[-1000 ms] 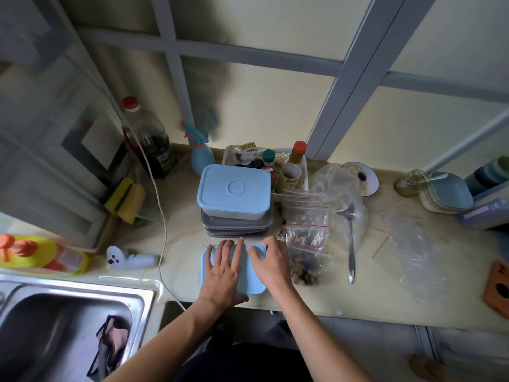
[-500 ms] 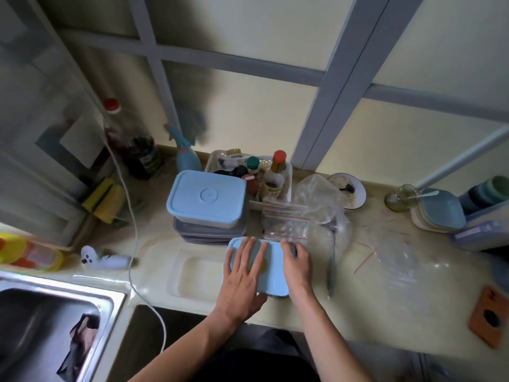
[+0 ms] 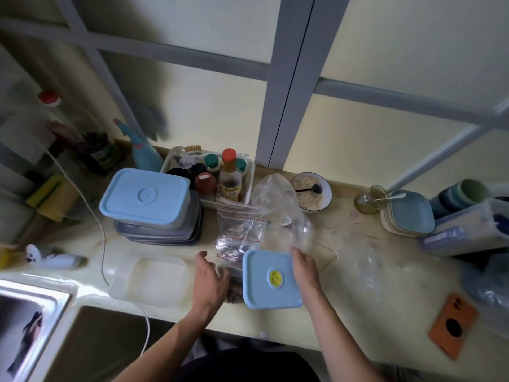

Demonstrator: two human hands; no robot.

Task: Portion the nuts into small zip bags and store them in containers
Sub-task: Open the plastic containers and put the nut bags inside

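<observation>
lid (image 3: 271, 279): blue, yellow valve, lifted, gripped at its right edge by right hand (image 3: 304, 271) | left hand (image 3: 210, 279): left of lid, fingers loose, holding nothing | tub (image 3: 150, 277): clear, uncovered, further left of lid | zip bags (image 3: 239, 238): behind lid, nuts (image 3: 234, 292) showing beneath it

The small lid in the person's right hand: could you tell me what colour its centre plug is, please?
Yellow, on the light blue lid; the head view shows it.
</observation>
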